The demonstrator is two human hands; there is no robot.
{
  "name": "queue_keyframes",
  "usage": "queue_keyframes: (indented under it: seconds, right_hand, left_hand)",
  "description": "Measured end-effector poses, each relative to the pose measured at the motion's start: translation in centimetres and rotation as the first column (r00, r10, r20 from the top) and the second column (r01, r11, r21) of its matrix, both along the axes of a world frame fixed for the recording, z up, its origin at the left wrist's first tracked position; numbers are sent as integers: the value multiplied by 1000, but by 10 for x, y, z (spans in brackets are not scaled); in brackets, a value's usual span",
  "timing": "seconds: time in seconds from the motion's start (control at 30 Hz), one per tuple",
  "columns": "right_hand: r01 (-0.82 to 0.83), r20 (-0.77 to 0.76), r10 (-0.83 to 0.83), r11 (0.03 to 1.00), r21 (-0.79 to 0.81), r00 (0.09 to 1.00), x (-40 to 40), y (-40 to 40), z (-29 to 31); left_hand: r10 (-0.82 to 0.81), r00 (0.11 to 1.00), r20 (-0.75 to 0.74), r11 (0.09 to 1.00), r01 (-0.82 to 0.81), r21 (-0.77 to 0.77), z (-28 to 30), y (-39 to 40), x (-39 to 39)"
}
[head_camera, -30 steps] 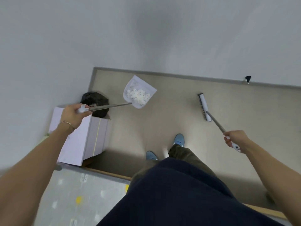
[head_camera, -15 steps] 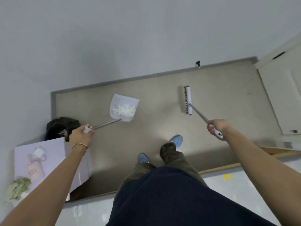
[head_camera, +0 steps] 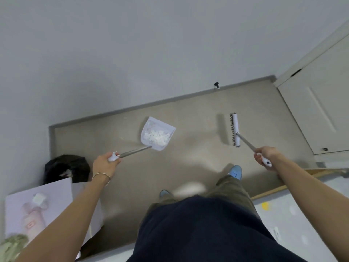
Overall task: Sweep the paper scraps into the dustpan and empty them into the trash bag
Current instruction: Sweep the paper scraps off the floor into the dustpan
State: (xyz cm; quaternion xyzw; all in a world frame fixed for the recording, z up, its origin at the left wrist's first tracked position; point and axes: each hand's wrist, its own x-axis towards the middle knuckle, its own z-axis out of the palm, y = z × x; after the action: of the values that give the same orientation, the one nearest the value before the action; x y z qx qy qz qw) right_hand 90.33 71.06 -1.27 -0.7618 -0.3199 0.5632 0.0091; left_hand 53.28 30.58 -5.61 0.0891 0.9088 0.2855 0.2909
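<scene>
My left hand (head_camera: 104,164) grips the metal handle of a pale lilac dustpan (head_camera: 149,125), held above the beige floor. White paper scraps (head_camera: 156,137) lie heaped inside the pan. My right hand (head_camera: 266,155) holds the white grip of a long-handled broom (head_camera: 235,129), its brush head lifted over the floor to the right of the pan. A black trash bag (head_camera: 66,167) stands open at the lower left near the wall, left of my left hand and apart from the dustpan.
A pale lilac cabinet (head_camera: 56,201) with a pink bottle on top stands in front of the bag. A white door (head_camera: 317,110) is at the right, a door stop (head_camera: 216,85) on the grey baseboard. My legs and blue shoes (head_camera: 236,172) stand mid-floor.
The view has swung right and down: the bag and cabinet have shifted to the lower left and the door has come into view. The dustpan has moved away from above the bag.
</scene>
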Motion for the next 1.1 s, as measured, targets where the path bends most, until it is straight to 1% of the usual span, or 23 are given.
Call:
queue_keyframes:
  seconds: [0.1,0.17,0.23,0.3,0.4,0.47,0.53,0.63,0.73,0.9,0.97,1.0,1.1]
  right_hand:
    - [14,-2,-14,999,-35,1000,-2,10,-3]
    - [11,11,-10,999,-42,1000,-8,20,-7]
    - [-10,15,11,999,-46,1000,-18,32,-9]
    - [-43,25,45,998,-48,999,-29,48,-13]
    - [-82,26,83,995,-56,996,-39,69,-23]
    - [-121,23,124,989,-80,992,-50,91,-33]
    - [-155,-5,156,983,-102,988,-64,113,-45]
    - [-272,11,275,954,-125,961,-94,141,-57]
    - [-375,4,379,917,-134,925,-136,163,-76]
    - [-559,-9,564,817,-139,826,-218,176,-100]
    - [-655,-19,658,747,-116,753,-256,169,-107]
    - [-714,-12,717,693,-99,697,-272,165,-110]
    - [-798,5,799,600,-48,601,-316,150,-138]
  left_hand:
    - [-61,998,-14,997,60,-42,0,-15,5]
    - [-76,996,-43,996,73,-54,2,-25,15]
    - [-47,999,-17,997,46,-66,0,-37,27]
    - [24,998,52,997,-20,-78,-5,-47,43]
    - [196,973,120,976,-183,-117,-9,-56,73]
    - [270,957,105,956,-253,-151,-5,-42,95]
    - [306,947,93,942,-287,-174,2,-21,109]
    - [388,918,78,912,-371,-175,9,17,123]
    - [481,875,49,860,-461,-220,13,48,138]
    - [614,789,29,775,-595,-215,24,89,150]
    - [667,745,32,736,-651,-183,26,99,155]
    - [691,722,35,716,-677,-170,26,103,157]
    - [767,639,58,639,-752,-158,24,110,155]
